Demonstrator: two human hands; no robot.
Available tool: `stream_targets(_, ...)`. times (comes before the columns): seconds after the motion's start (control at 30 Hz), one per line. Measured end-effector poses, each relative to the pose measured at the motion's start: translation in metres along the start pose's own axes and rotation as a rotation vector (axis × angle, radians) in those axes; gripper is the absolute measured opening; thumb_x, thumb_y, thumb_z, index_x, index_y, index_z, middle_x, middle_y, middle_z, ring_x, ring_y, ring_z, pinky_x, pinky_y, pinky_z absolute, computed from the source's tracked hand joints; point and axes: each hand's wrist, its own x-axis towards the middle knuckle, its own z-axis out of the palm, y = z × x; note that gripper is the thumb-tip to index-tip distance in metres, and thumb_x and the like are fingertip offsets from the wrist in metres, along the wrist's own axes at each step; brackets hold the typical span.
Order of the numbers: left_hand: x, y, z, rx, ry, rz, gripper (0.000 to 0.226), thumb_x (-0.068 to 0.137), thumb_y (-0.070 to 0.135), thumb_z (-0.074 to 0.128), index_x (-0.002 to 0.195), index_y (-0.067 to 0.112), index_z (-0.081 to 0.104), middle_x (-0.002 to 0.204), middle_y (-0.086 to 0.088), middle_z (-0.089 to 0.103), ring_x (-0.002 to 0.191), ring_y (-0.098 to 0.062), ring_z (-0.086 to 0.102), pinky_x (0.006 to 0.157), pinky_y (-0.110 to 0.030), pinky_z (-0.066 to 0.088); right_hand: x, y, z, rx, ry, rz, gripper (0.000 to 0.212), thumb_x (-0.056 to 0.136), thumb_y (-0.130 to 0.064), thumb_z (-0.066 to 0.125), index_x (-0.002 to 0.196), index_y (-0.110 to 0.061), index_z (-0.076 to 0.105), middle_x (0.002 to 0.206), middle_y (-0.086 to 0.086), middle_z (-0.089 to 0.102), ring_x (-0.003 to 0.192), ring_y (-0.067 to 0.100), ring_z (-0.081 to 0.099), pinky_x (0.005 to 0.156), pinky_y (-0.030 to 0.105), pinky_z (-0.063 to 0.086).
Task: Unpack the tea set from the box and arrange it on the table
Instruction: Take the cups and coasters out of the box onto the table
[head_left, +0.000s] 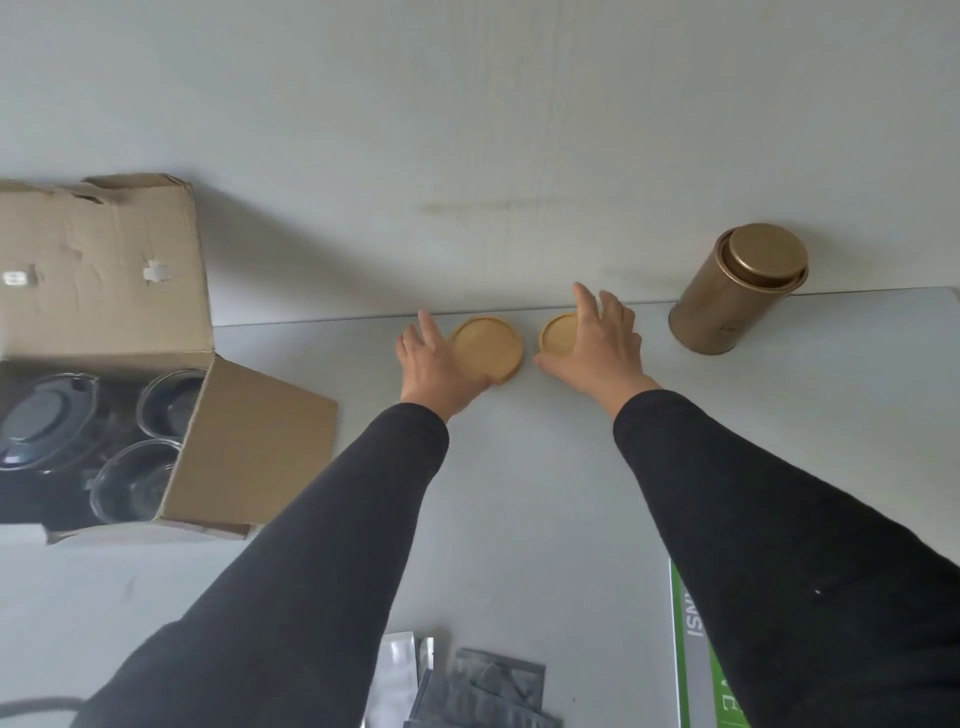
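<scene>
Two round wooden coasters lie side by side at the table's far edge. My left hand (435, 361) rests with spread fingers on the left side of the left coaster (488, 344). My right hand (597, 345) lies flat over most of the right coaster (558, 332), fingers apart. The open cardboard box (249, 441) sits at the left; inside it are a glass teapot with a dark lid (41, 421) and two glass cups (169, 400) (132, 480). A gold tea canister (737, 288) stands right of the coasters.
The wall rises directly behind the table's far edge. Silver foil packets (457, 686) lie at the near edge between my arms. A green and white booklet (696, 660) lies under my right forearm. The box's flap (83, 270) stands up at the left.
</scene>
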Motion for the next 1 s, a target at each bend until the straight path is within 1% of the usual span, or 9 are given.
stream_targets(0.17,-0.016,-0.009,-0.053,0.056,0.075,0.024,0.108,0.084,0.042,0.066,0.151,0.003,-0.009,0.156,-0.018,0.006,0.147,-0.034,-0.002,0.122,-0.041,0.006,-0.018,-0.049,-0.028,0.007,0.073,-0.069,0.094,0.078,-0.048,0.068,0.149,-0.021,0.013,0.151,0.012,0.018,0.139,0.031,0.016,0.106,0.045,0.027)
stream_targets(0.27,-0.031,-0.021,-0.092,0.061,0.102,0.037,0.100,0.089,0.037,0.061,0.151,0.002,-0.010,0.158,-0.017,0.002,0.147,-0.033,-0.006,0.122,-0.040,0.003,-0.035,-0.090,-0.038,0.030,0.098,-0.098,0.091,0.079,-0.046,0.067,0.148,-0.021,0.015,0.150,0.011,0.020,0.138,0.030,0.017,0.106,0.044,0.027)
stream_targets(0.33,-0.041,-0.035,-0.121,0.093,0.131,0.057,0.096,0.091,0.034,0.058,0.150,0.000,-0.009,0.157,-0.018,0.003,0.148,-0.032,-0.005,0.122,-0.038,0.002,-0.049,-0.121,-0.039,0.038,0.103,-0.119,0.088,0.079,-0.045,0.067,0.148,-0.021,0.017,0.149,0.010,0.021,0.137,0.030,0.018,0.105,0.043,0.027)
stream_targets(0.5,-0.069,-0.097,-0.189,0.183,0.217,0.137,0.084,0.092,0.030,0.056,0.150,-0.003,0.005,0.152,-0.018,0.020,0.145,-0.031,0.010,0.121,-0.038,0.005,-0.093,-0.200,-0.023,0.034,0.101,-0.159,0.081,0.081,-0.045,0.064,0.146,-0.020,0.023,0.147,0.010,0.026,0.136,0.030,0.021,0.106,0.043,0.028)
stream_targets(0.6,-0.082,-0.153,-0.220,0.204,0.220,0.142,0.076,0.092,0.028,0.055,0.150,0.000,0.014,0.152,-0.015,0.024,0.145,-0.031,0.012,0.121,-0.040,0.010,-0.124,-0.245,0.003,-0.007,0.040,-0.183,0.076,0.082,-0.046,0.061,0.144,-0.020,0.027,0.144,0.010,0.031,0.133,0.031,0.025,0.104,0.043,0.031)
stream_targets(0.7,-0.087,-0.214,-0.241,0.222,0.199,0.092,0.070,0.094,0.028,0.053,0.150,0.005,0.018,0.156,-0.011,0.020,0.147,-0.031,0.006,0.119,-0.046,0.018,-0.151,-0.285,0.034,-0.047,-0.020,-0.222,0.070,0.081,-0.050,0.061,0.139,-0.019,0.038,0.139,0.009,0.038,0.131,0.030,0.029,0.102,0.041,0.034)
stream_targets(0.8,-0.090,-0.261,-0.248,0.255,0.151,0.043,0.066,0.095,0.030,0.051,0.150,0.009,0.021,0.159,-0.008,0.013,0.149,-0.030,0.001,0.119,-0.050,0.017,-0.173,-0.312,0.062,-0.070,-0.050,-0.250,0.059,0.079,-0.054,0.062,0.123,-0.017,0.051,0.129,0.008,0.045,0.124,0.028,0.035,0.096,0.041,0.038)
stream_targets(0.87,-0.093,-0.284,-0.248,0.278,0.083,0.033,0.068,0.096,0.032,0.050,0.152,0.012,0.016,0.161,-0.006,0.005,0.149,-0.029,-0.004,0.119,-0.050,0.012,-0.185,-0.325,0.077,-0.134,-0.047,-0.256,0.059,0.076,-0.058,0.062,0.117,-0.016,0.055,0.126,0.006,0.047,0.120,0.028,0.037,0.092,0.041,0.038)
stream_targets(1.0,-0.097,-0.304,-0.237,0.302,0.009,0.078,0.077,0.098,0.033,0.049,0.154,0.013,-0.001,0.161,-0.005,-0.007,0.149,-0.028,-0.009,0.120,-0.045,0.008,-0.194,-0.341,0.097,-0.265,-0.045,-0.212,0.073,0.067,-0.071,0.059,0.115,-0.016,0.060,0.138,0.004,0.038,0.125,0.028,0.031,0.094,0.041,0.036)
